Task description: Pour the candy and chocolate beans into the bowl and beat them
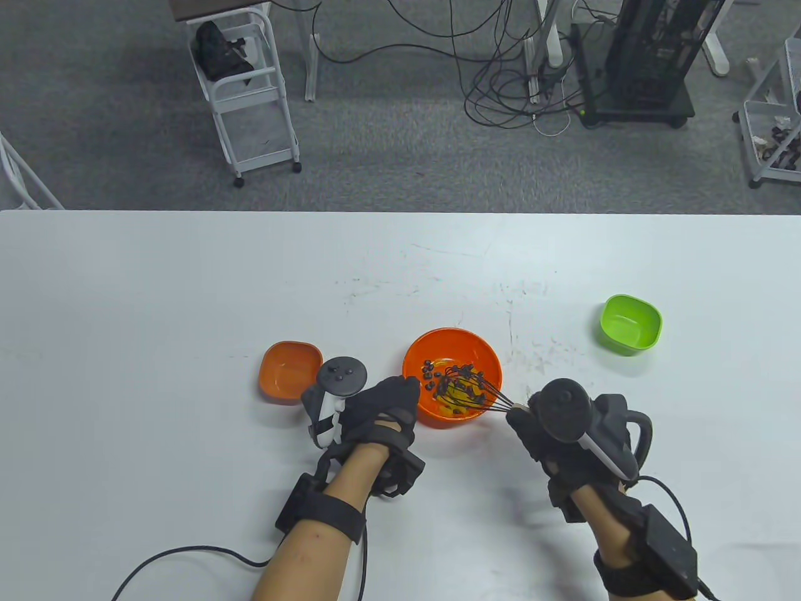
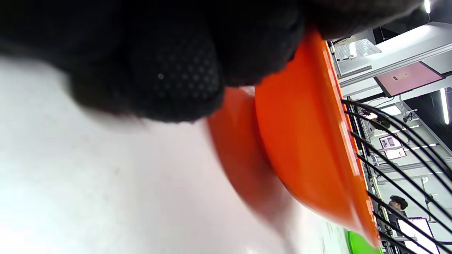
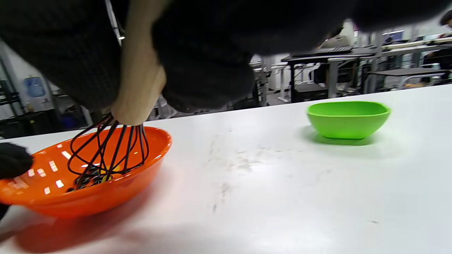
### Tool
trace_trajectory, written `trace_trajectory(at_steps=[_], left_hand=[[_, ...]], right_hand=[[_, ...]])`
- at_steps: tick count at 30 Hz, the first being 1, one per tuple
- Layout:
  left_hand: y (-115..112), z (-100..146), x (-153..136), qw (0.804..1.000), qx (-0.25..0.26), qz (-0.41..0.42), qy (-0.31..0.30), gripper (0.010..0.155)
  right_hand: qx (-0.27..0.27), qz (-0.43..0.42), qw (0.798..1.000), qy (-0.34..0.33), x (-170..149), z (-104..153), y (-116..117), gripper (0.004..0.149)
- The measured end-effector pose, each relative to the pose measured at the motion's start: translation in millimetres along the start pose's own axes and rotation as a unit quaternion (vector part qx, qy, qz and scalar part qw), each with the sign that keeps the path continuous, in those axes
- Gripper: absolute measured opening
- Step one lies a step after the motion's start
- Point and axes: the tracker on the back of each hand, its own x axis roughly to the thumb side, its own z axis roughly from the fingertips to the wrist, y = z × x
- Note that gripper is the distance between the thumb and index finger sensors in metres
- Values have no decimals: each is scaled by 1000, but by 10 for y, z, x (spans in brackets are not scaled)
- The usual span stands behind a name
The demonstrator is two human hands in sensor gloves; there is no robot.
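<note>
The round orange bowl (image 1: 452,375) stood on the white table (image 1: 188,300) near the front edge, slightly right of centre in the table view. Dark chocolate beans (image 1: 429,370) lay in it on a yellowish patch (whether candy or something else could not be told). The left hand (image 1: 378,410) was at the bowl's 8 o'clock side, its gloved fingers (image 2: 169,70) curled against the outer wall and rim; the left wrist view showed the glove pressed on the orange wall, with the bowl's rim running past the whisk wires. The right hand (image 1: 538,426) was at the bowl's 4 o'clock, outside the rim, gripping the pale wooden handle (image 3: 139,81) of a black wire whisk (image 1: 469,391), fingers wrapped around it. The whisk slanted down toward 10 o'clock, with its wire loops inside the bowl among the beans; the right wrist view showed the loops reaching down to the bowl's floor. A small orange square dish (image 1: 289,372) stood just beside the left hand, at the bowl's 9 o'clock, apart from the bowl. A small green square dish (image 1: 630,324) stood well apart at the bowl's 2 o'clock, upright. Each hand carried a tracker on its back, and cables ran from both wrists off the bottom edge.
</note>
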Motion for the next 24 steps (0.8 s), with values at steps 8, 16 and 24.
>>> trace_trajectory(at_steps=[8,16,24], left_hand=[[-13,-4,8,1000,-4,-8,-3,48],[-2,-8,-10,1000,-5,4,2,47],[-9,-4,-4,1000,-4,3,2,48]], right_hand=[[18,-94,995,13,-10,-147,343,57],[52,-74,995,-32,94,-38,200,56],[-6,-11,1000,21,-70,-59,11,55]])
